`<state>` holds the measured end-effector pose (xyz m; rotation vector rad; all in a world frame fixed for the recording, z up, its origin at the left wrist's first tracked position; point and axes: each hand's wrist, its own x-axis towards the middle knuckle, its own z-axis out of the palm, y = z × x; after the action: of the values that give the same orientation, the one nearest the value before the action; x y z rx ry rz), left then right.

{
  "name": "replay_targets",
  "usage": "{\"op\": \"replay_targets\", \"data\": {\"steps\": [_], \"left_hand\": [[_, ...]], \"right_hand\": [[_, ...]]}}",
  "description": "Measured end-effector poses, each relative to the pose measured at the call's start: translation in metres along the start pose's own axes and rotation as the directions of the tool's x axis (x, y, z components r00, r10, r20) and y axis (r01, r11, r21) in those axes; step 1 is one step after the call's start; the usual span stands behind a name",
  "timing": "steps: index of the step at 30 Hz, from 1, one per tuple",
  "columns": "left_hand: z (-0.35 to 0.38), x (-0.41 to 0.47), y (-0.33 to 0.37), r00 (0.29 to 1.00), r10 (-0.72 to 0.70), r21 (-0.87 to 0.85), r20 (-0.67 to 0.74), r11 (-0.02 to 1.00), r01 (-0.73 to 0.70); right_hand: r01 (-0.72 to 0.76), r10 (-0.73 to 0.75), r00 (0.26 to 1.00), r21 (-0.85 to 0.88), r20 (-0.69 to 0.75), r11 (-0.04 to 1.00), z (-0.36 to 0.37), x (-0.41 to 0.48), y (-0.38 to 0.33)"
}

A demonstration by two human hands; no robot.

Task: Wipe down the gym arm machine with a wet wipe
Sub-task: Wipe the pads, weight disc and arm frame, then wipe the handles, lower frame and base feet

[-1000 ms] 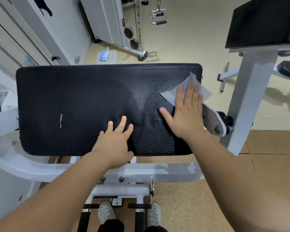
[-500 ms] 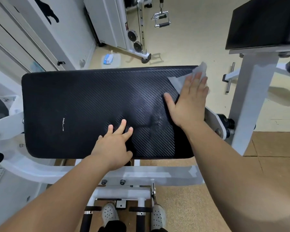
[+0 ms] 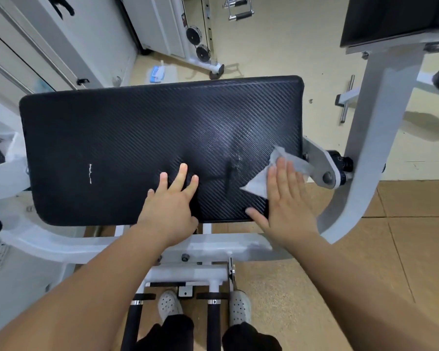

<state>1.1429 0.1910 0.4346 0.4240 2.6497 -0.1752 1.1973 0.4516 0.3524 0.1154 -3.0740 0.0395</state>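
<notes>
Nearest were two pale shoes [image 3: 169, 306] on tan floor [image 3: 314, 300], under the white frame [image 3: 61, 247] of the arm machine. Above them lay the black ribbed pad [image 3: 137, 138]. The left hand [image 3: 170, 206] lay flat on its near edge, fingers spread, grasping nothing. The right hand [image 3: 287, 206] pressed a wipe [image 3: 261, 183] against the pad's near right corner with straight fingers, not clenched; the wipe's edges stuck out on both sides of them. A damp sheen [image 3: 221, 140] showed on the pad beyond it. A white bracket [image 3: 319, 165] sat just beside the pad's right edge. Farther off, a blue-and-white pack [image 3: 158, 72] lay on the cream floor near the wall, and a cable machine [image 3: 203, 46] stood behind, a handle [image 3: 240, 10] hanging beside it.

A moment before, the right hand and wipe had been at the pad's far right corner; they had since come down to the near edge. The left hand had stayed put.

The palm hid part of the wipe. A second black pad [image 3: 395, 19] was cut off at the top right. The pack's label was too small to read, and I couldn't tell what the small white mark [image 3: 90, 173] on the pad was.
</notes>
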Motion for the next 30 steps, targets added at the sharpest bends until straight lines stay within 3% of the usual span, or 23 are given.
{"op": "replay_targets", "data": {"steps": [2,4,6,8,10,12,14,17,19,25,30], "left_hand": [[0.0,0.0,0.0,1.0,-0.001,-0.019,0.002,1.0,0.001],[-0.001,0.0,0.0,1.0,-0.005,-0.03,0.003,1.0,0.005],[0.001,0.0,0.0,1.0,-0.004,-0.017,-0.001,1.0,0.004],[0.002,0.0,0.0,1.0,-0.006,-0.009,-0.013,1.0,0.006],[0.003,0.0,0.001,1.0,-0.007,-0.012,-0.021,1.0,0.006],[0.003,-0.001,0.001,1.0,-0.005,-0.001,-0.016,1.0,0.005],[0.005,-0.002,0.001,1.0,-0.001,0.008,-0.015,1.0,0.002],[0.005,-0.003,-0.001,1.0,0.004,-0.008,-0.014,1.0,-0.004],[0.0,-0.004,-0.003,1.0,0.007,-0.017,-0.004,1.0,-0.007],[0.036,-0.066,-0.028,0.983,-0.064,-0.018,-0.17,0.998,0.062],[0.113,-0.134,-0.076,0.987,-0.156,-0.06,-0.034,0.986,0.153]], "right_hand": [[-0.197,0.2,0.98,0.115,-0.01,0.974,-0.003,0.003,-0.025],[-0.238,0.237,0.971,0.19,0.027,0.952,0.001,-0.001,-0.054],[-0.009,0.0,0.998,0.134,0.062,0.991,0.013,-0.019,-0.072],[0.303,-0.306,0.947,0.046,0.094,0.952,0.023,-0.039,-0.06],[0.428,-0.425,0.9,-0.017,0.103,0.903,0.024,-0.046,-0.026],[0.334,-0.328,0.939,-0.046,0.103,0.941,0.018,-0.049,0.006],[0.121,-0.117,0.987,-0.027,0.109,0.992,0.01,-0.049,0.018],[-0.177,0.164,0.976,0.081,0.147,0.981,0.006,-0.047,-0.018],[-0.226,0.194,0.962,0.159,0.193,0.961,0.007,-0.046,-0.055],[0.132,-0.18,0.966,0.244,0.184,0.961,0.023,-0.075,-0.117],[0.186,-0.305,0.87,0.315,0.387,0.931,0.017,-0.097,-0.153]]}}
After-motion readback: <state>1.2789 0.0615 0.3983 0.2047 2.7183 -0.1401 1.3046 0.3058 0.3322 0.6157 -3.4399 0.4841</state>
